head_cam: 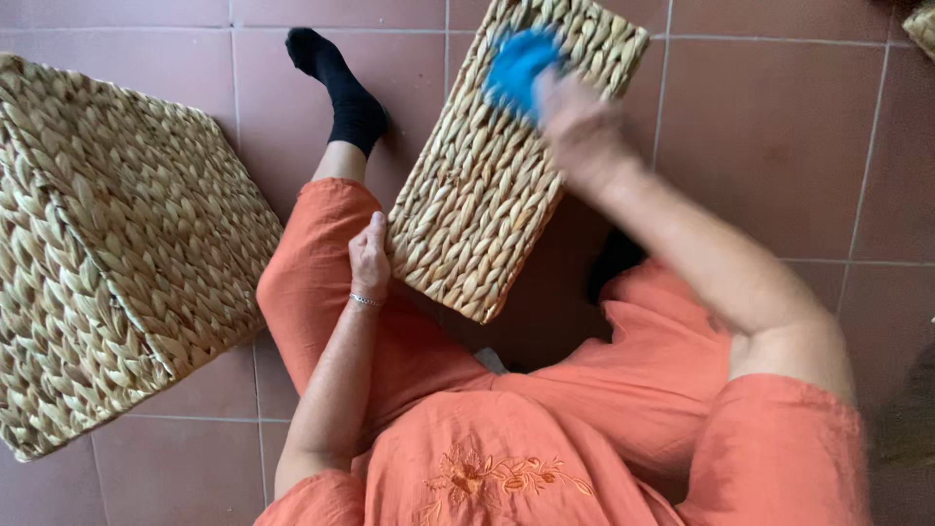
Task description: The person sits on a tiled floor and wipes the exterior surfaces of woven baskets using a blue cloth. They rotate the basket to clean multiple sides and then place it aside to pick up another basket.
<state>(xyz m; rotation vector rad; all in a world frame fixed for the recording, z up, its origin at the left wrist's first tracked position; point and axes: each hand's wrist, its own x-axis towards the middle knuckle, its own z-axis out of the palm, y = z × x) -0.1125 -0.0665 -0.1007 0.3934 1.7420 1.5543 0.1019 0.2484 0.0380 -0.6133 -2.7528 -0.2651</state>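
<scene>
I sit on a tiled floor in orange clothes and black socks. A rectangular woven straw basket (487, 185) is propped upside down between my legs. My left hand (370, 261) grips its lower left edge, thumb up along the side. My right hand (581, 125), blurred by motion, presses a blue cloth (521, 63) onto the upper part of the basket's weave.
A larger woven straw basket (107, 244) lies tilted on the floor at the left. A corner of another woven piece (921, 24) shows at the top right. My left foot in a black sock (341, 83) stretches out beside the basket. Reddish floor tiles (779, 127) surround me.
</scene>
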